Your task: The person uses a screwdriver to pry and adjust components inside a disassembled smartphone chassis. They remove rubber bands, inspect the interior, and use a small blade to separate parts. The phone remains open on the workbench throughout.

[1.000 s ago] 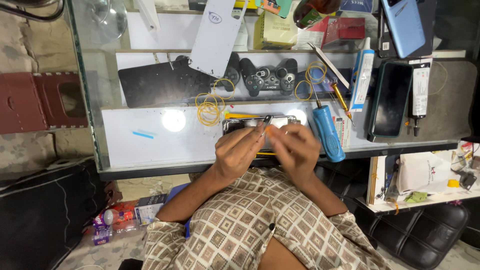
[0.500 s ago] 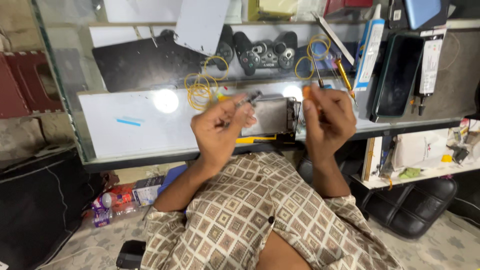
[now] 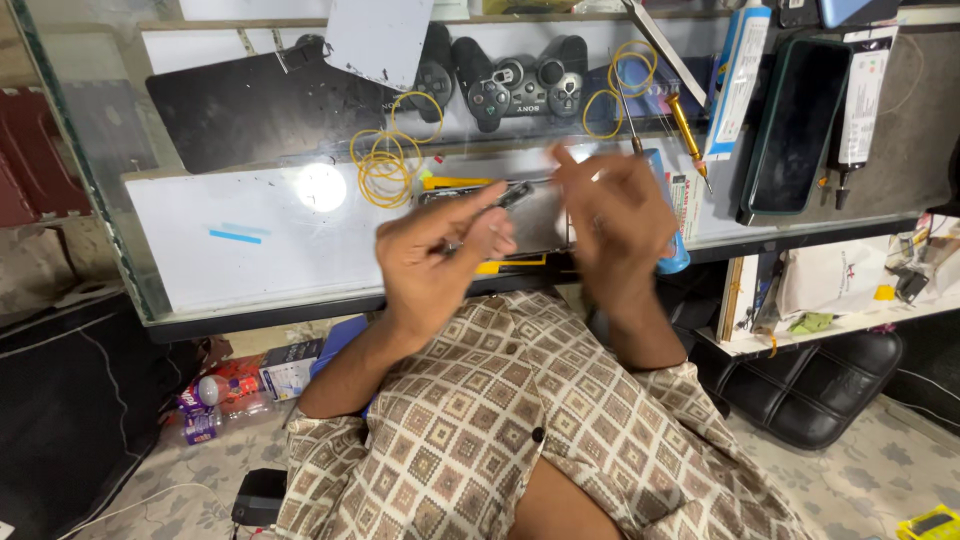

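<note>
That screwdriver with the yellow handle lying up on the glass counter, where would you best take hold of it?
Grip the yellow-handled screwdriver around the thick yellow handle, coming from above with fingers on either side. It lies flat on the glass counter, slanting with its thin metal tip toward the near edge, so the handle is the widest, safest part. The black phone lies close to its right, so approach from the left.

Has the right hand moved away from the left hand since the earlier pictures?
Yes. The right hand has drawn right, apart from the left hand, toward the blue tube.
</note>
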